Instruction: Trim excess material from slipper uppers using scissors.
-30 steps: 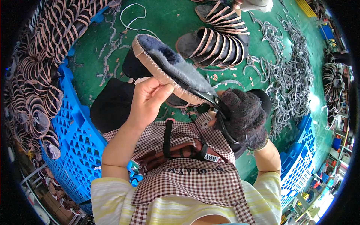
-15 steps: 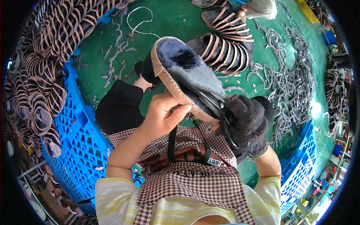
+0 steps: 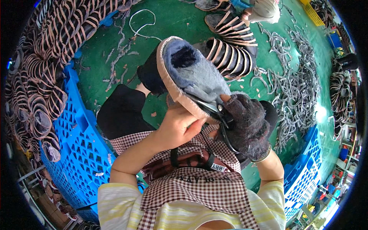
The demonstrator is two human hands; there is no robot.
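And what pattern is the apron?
The apron has small brown-and-white checks; it shows best in the head view.

Shoe workshop: stacked footwear (image 3: 40,92), offcuts (image 3: 297,90)

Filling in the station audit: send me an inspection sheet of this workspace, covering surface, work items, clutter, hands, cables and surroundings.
Surface: green floor, scraps scattered on it.
Work items: fur-lined slipper, raised over the lap; scissors at its near end.
Clutter: grey trimmings heaped at right, more strewn at upper left.
Hands: left hand, bare, holds the slipper's side; right hand, dark-gloved, grips the scissors.
Cables: white cord looped on the floor; cannot tell whether it is electrical.
Surroundings: stacked slippers at left, striped slipper row ahead, blue pallets on both sides.
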